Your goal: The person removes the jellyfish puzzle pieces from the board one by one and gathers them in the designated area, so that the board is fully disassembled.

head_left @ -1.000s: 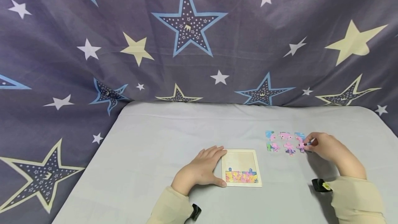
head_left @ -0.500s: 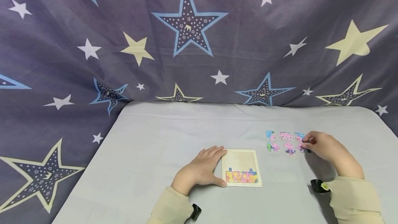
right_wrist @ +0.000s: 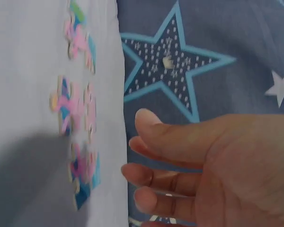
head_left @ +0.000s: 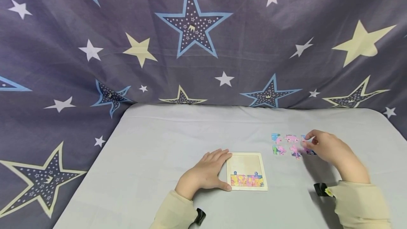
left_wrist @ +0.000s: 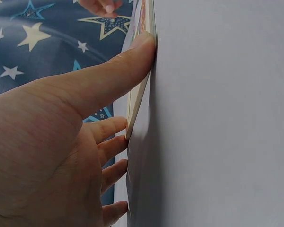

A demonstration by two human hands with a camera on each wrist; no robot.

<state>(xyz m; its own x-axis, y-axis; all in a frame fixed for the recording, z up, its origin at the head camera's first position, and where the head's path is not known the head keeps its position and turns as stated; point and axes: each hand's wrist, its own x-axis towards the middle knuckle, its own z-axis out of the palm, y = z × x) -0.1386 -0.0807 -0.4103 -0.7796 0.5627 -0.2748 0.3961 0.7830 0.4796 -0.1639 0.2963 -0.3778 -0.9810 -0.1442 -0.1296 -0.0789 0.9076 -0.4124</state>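
Observation:
A square wooden puzzle tray (head_left: 249, 164) lies flat on the table, with joined jigsaw pieces (head_left: 247, 181) along its near side and bare wood behind them. My left hand (head_left: 206, 173) rests at the tray's left side. Its thumb touches the near corner and its straight fingers lie at the far corner; the left wrist view shows them against the thin edge (left_wrist: 136, 106). To the right lie two rows of loose jigsaw pieces (head_left: 295, 152), pink and blue. Over the rightmost of them hovers my right hand (head_left: 330, 148), fingers loosely bent. In the right wrist view nothing shows between its fingers.
A pale cloth covers the table (head_left: 152, 144). Behind it and on the left hangs a dark curtain (head_left: 203, 70) printed with stars. Each wrist wears a black band (head_left: 199, 217).
My right hand has come away from the right-hand loose pieces, shifting slightly left and up. The pieces stay in about the same spots. My left hand and the tray have not moved.

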